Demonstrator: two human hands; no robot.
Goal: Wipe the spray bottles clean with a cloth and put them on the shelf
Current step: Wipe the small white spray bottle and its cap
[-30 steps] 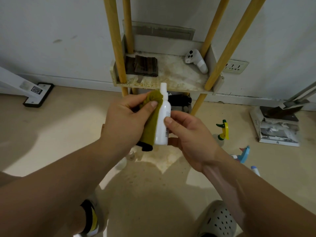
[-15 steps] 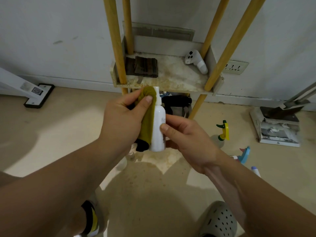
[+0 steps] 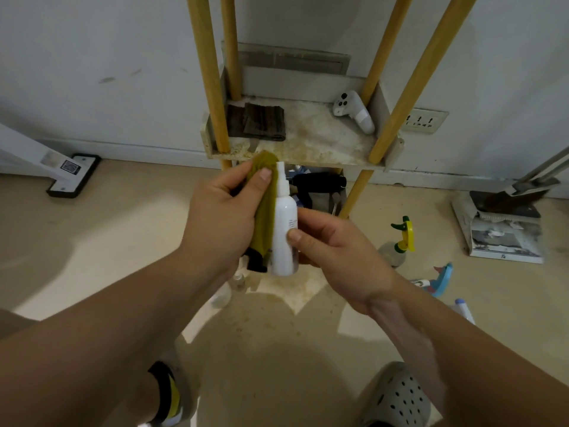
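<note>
You hold a white spray bottle (image 3: 284, 232) upright in front of you, in the air just below the front edge of the shelf (image 3: 311, 149). Your right hand (image 3: 335, 251) grips the bottle from the right side, its fingers (image 3: 295, 235) curled round the body, thumb tip on the printed label. Your left hand (image 3: 221, 217) clutches an olive-green cloth (image 3: 264, 208), thumb pressing the fabric against the bottle's left side; the cloth runs from above the nozzle down to near the bottle's base, where a dark edge of it hangs out under your palm.

The shelf is a stained tray carried on four yellow wooden poles (image 3: 209, 75). On it lie a folded dark cloth (image 3: 261, 121) at the left and a white controller (image 3: 354, 114) at the right rear, well apart. A lower level behind your hands holds dark items too hidden to make out.

On the floor (image 3: 123, 241) to your right stand a clear bottle with a yellow and green trigger (image 3: 401, 238), a blue trigger sprayer (image 3: 437, 280) and, just beside your right forearm, a white bottle with a blue cap (image 3: 462, 309). A small clear bottle (image 3: 221, 294) sits on the floor below your left wrist. A wall socket (image 3: 423, 121) is just right of the shelf
</note>
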